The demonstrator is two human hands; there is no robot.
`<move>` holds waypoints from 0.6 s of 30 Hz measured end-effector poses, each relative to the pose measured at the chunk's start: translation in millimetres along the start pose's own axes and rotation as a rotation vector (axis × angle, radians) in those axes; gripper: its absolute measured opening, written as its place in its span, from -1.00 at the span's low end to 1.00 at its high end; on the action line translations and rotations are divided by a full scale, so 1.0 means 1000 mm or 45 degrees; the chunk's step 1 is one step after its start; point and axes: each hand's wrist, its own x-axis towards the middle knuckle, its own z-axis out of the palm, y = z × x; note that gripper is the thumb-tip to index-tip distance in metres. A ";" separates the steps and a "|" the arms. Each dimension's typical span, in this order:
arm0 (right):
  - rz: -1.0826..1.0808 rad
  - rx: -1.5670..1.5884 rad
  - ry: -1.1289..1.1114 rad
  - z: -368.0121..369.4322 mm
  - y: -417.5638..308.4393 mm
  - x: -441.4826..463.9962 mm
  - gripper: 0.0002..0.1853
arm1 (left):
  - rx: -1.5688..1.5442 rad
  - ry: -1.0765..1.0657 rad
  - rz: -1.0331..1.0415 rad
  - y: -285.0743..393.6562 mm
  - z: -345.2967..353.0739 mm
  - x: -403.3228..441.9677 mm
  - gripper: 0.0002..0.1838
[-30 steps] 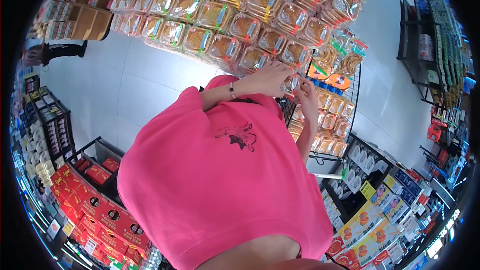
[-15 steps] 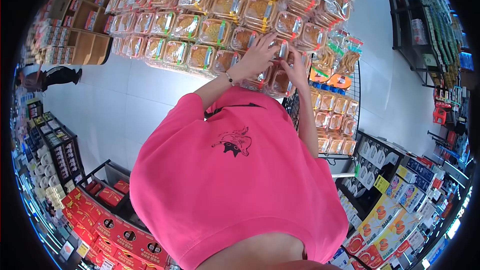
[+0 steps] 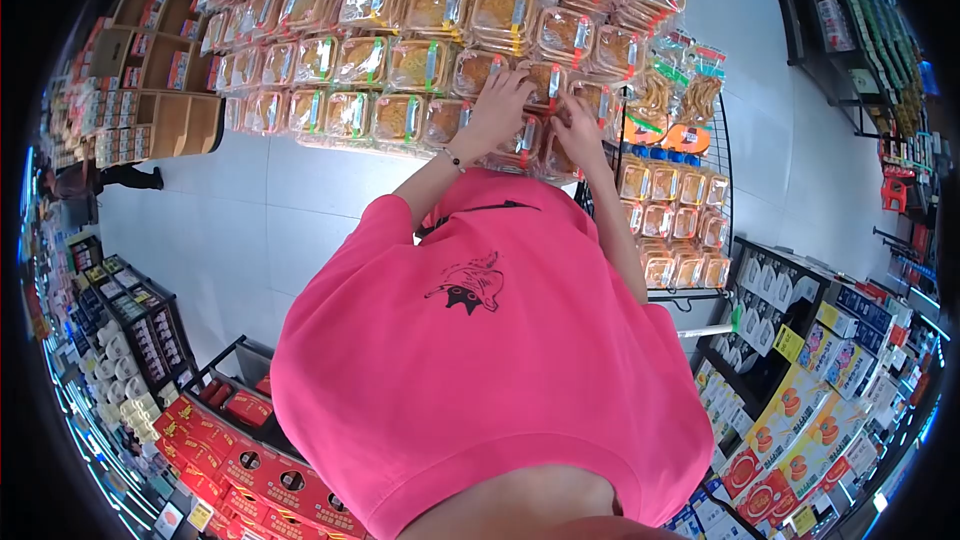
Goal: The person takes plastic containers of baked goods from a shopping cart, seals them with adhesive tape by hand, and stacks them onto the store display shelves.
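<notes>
Rows of clear plastic packs of brown food [image 3: 420,64] fill the display in front of me, with red, green and yellow strips on them. My left hand [image 3: 501,110] rests on the near rows, fingers spread, its fingertips at the left edge of a red-strip pack [image 3: 543,83]. At that pack's lower right side is my right hand [image 3: 580,130], its fingers apart and bent. The pack lies among the others, between both hands. A beaded bracelet [image 3: 454,161] circles my left wrist.
A wire rack [image 3: 728,210] with more small packs stands to the right. Red boxes [image 3: 235,470] are at the lower left, yellow and white cartons [image 3: 790,420] at the lower right. A person's dark-clothed leg [image 3: 133,177] shows at the far left.
Both hands moved forward from near my chest onto the packs. The pack that was between them at chest height is now down among the rows, and the fingers have spread.
</notes>
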 end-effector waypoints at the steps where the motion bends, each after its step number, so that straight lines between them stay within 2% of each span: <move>1: -0.015 0.009 0.047 0.001 -0.002 0.000 -0.49 | -0.006 -0.011 0.012 0.001 0.000 0.000 -0.56; 2: -0.129 -0.101 0.157 0.009 0.009 0.001 -0.51 | -0.046 0.006 -0.019 0.001 0.000 0.001 -0.56; 3: -0.111 -0.098 0.172 0.009 0.011 0.003 -0.51 | -0.087 0.022 -0.048 0.003 0.000 0.001 -0.55; 5: -0.115 -0.067 0.122 0.010 0.014 0.002 -0.52 | -0.061 0.027 -0.032 0.006 0.001 0.001 -0.56; 6: -0.026 -0.023 0.041 0.003 0.003 0.001 -0.53 | -0.028 0.047 -0.034 0.007 0.002 0.001 -0.56; 10: -0.006 -0.089 0.028 0.000 0.000 0.002 -0.55 | 0.055 0.039 -0.021 0.008 0.003 0.002 -0.58; 16: -0.108 -0.123 0.050 -0.003 0.005 0.004 -0.54 | -0.008 -0.014 -0.028 0.004 -0.004 0.006 -0.62; 18: -0.137 -0.033 0.221 -0.013 0.002 0.003 -0.56 | -0.057 -0.025 0.014 0.000 -0.009 0.008 -0.69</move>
